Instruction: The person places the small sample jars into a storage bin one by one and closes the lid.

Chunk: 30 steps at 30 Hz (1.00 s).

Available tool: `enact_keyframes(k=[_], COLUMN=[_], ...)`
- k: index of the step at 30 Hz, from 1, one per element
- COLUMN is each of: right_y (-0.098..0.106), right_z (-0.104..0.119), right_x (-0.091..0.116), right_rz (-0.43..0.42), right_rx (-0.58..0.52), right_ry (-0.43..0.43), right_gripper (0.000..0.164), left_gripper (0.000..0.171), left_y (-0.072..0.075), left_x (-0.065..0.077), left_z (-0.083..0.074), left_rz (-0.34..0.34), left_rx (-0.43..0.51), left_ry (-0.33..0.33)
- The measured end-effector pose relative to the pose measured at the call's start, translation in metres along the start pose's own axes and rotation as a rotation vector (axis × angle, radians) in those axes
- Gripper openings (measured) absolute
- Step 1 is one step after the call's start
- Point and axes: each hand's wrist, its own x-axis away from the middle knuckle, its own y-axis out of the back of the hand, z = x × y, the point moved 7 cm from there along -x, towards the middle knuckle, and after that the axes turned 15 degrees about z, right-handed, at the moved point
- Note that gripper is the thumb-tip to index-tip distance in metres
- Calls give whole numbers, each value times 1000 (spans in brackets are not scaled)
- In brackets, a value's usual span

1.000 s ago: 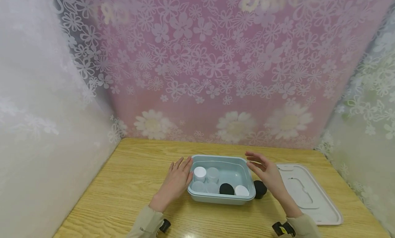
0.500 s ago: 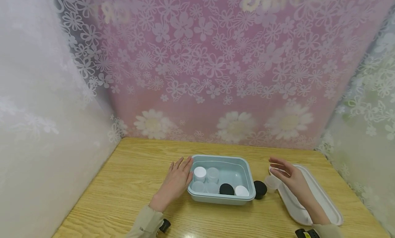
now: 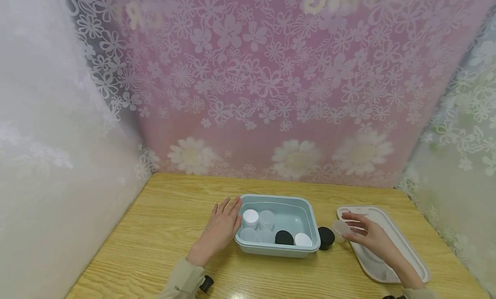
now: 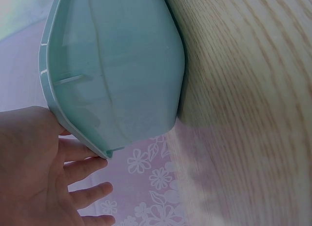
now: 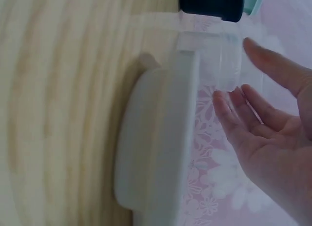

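A light blue plastic tub [image 3: 277, 250] stands mid-table with several small round jars inside: a white-lidded jar [image 3: 250, 218], a black-lidded jar [image 3: 284, 238], another white one [image 3: 302, 239] and some clear ones [image 3: 266, 219]. My left hand [image 3: 218, 230] rests against the tub's left rim, fingers extended; the left wrist view shows the fingertips along the rim's outside. To the tub's right, a clear jar [image 5: 226, 60] stands by a black jar [image 3: 326, 238]. My right hand [image 3: 369, 235] spreads thumb and fingers around the clear jar; a gap shows at the thumb, and fingertip contact is unclear.
A whitish tray-like lid [image 3: 410, 264] lies on the wooden table [image 3: 186, 195] at the right, partly under my right forearm. A pink flowered curtain [image 3: 248, 96] hangs behind the table, with pale sheets at both sides.
My right hand has moved rightward from the tub's right rim, then lower to the clear jar beside the black one. The left hand has stayed at the tub's left rim.
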Motion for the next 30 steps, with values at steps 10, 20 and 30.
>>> enact_keyframes(k=[10,20,30], right_y=[-9,8,13], right_z=[-2,9,27], right_x=[-1,0,-8], right_rz=[-2,-109,-106], right_rx=[52,82,25], right_ry=[-67,-125,-166], right_gripper=[60,61,67], left_gripper=[48,48,48], left_y=[-1,-2,-3], left_x=[0,0,-1], left_z=[0,1,2], left_rz=[9,-4,1], left_rx=[-12,-6,-5], left_ry=[4,-4,0])
